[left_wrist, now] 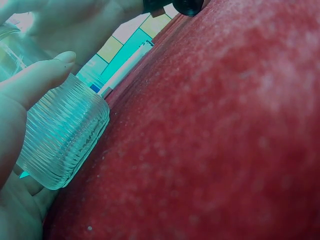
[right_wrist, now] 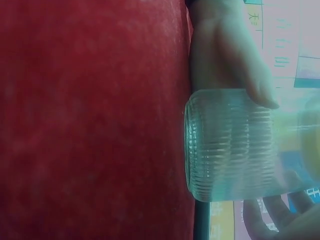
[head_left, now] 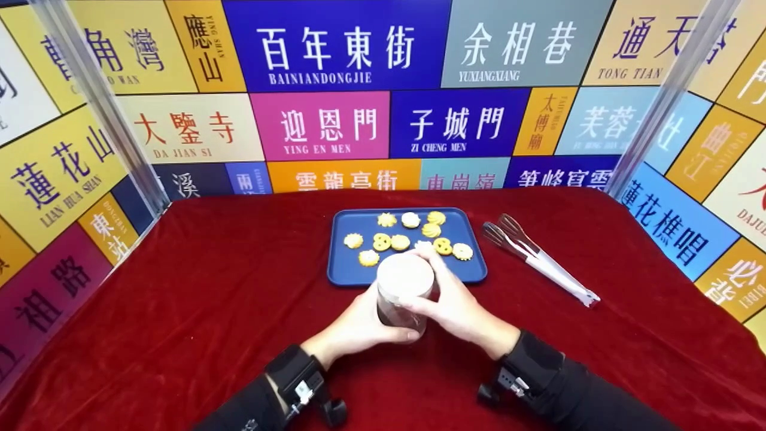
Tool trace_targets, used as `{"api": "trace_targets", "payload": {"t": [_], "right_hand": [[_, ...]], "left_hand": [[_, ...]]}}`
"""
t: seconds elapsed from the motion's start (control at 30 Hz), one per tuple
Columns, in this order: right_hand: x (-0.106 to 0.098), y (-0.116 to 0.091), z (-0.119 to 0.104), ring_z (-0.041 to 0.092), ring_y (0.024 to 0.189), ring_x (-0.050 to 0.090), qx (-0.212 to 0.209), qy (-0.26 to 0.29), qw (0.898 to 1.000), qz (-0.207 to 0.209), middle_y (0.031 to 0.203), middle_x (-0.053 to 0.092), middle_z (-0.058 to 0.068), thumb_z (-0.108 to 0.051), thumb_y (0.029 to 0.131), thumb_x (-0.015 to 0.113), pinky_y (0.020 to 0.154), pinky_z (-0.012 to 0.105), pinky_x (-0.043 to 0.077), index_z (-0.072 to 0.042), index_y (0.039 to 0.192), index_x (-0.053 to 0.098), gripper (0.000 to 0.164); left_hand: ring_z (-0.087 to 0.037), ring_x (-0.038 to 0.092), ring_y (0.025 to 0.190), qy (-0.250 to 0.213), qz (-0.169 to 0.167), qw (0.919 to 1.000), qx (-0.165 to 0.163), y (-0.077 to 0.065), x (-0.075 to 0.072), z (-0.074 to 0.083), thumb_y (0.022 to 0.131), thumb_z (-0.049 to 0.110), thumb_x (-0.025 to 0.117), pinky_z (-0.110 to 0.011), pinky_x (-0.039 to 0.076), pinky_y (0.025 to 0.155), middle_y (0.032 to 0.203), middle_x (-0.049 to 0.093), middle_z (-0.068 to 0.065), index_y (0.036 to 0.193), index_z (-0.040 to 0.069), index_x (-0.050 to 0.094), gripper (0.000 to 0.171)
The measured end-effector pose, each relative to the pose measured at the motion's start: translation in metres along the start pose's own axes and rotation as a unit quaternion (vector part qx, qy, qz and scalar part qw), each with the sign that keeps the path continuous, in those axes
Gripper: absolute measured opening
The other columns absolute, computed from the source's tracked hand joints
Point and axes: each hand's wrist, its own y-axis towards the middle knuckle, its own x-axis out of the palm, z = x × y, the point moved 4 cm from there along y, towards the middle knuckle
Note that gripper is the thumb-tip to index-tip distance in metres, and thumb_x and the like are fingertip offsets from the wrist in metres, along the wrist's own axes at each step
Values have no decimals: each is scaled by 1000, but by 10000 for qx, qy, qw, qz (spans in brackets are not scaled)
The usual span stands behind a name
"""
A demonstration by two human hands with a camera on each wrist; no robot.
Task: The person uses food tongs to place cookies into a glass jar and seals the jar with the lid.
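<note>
A ribbed clear glass jar (left_wrist: 65, 130) with a pale round lid (head_left: 406, 274) stands upright on the red cloth, in front of the tray. My left hand (head_left: 356, 326) grips the jar's body from the left, its thumb across the near side. From the right, my right hand (head_left: 461, 308) holds the lid, thumb on the near rim and fingers round the far side. In the right wrist view the ribbed lower wall of the jar (right_wrist: 230, 150) shows between both hands, its base close against the cloth.
Behind the jar lies a blue tray (head_left: 344, 272) with several cookies (head_left: 369, 258) spread over it. To its right rest tongs (head_left: 538, 260) with metal heads and white handles. A wall of coloured name signs (head_left: 335, 45) with metal posts closes off the back.
</note>
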Motion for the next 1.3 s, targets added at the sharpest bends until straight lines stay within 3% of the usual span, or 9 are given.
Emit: {"api": "trace_targets", "payload": {"t": [0.37, 0.57, 0.9, 1.3], "right_hand": [[-1, 0, -1, 33, 149, 38, -65, 197, 9996, -187, 158, 46, 17, -24, 90, 86, 125, 57, 24, -3, 158, 41, 84], [1, -1, 0, 30, 144, 43, -297, 309, 9990, -106, 157, 46, 13, -28, 89, 87, 121, 57, 32, -7, 157, 39, 86], [2, -2, 0, 26, 139, 49, 122, 130, 9993, 329, 153, 52, 11, -25, 83, 92, 119, 53, 35, -11, 144, 43, 80], [1, -2, 0, 28, 143, 46, 85, 67, 9996, 274, 158, 46, 17, -25, 85, 91, 121, 54, 33, -10, 145, 44, 77]], "left_hand": [[-7, 57, 131, 29, 35, 10000, -32, -1, -1, -1, 76, 27, 98, -32, 46, 113, 147, 59, 9, 161, 20, 38, 104], [-7, 58, 130, 5, 7, 10000, -22, -1, -1, -1, 77, 27, 98, -31, 46, 112, 147, 59, 8, 160, 19, 39, 102], [-10, 60, 129, -112, -36, 9999, 16, 0, 1, -1, 76, 24, 98, -31, 47, 111, 145, 61, 8, 158, 19, 39, 101], [-9, 59, 129, -60, -30, 10000, -4, 1, 1, -2, 76, 25, 98, -31, 47, 112, 145, 61, 8, 159, 20, 39, 102]]}}
